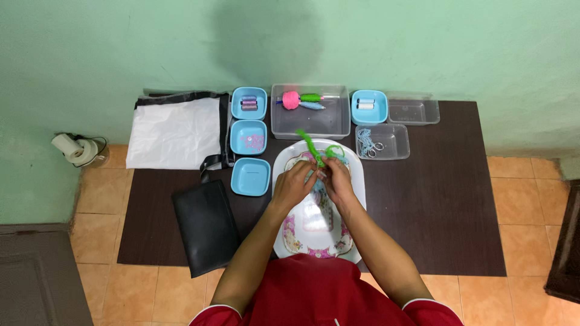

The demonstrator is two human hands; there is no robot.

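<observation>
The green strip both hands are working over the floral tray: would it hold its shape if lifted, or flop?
Probably bendable yet shape-holding: the green strip juts up unsupported above the left hand and right hand and loops near the floral tray. It looks thin, so likely light.

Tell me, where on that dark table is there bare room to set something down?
The table is bare right of the floral tray, below the clear containers. A smaller patch lies left of the black pouch. The back row of blue tubs is crowded.

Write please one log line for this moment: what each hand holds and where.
left hand: holds green strip | right hand: holds same strip | place: over floral tray on dark table | nearby: blue dishes
</observation>
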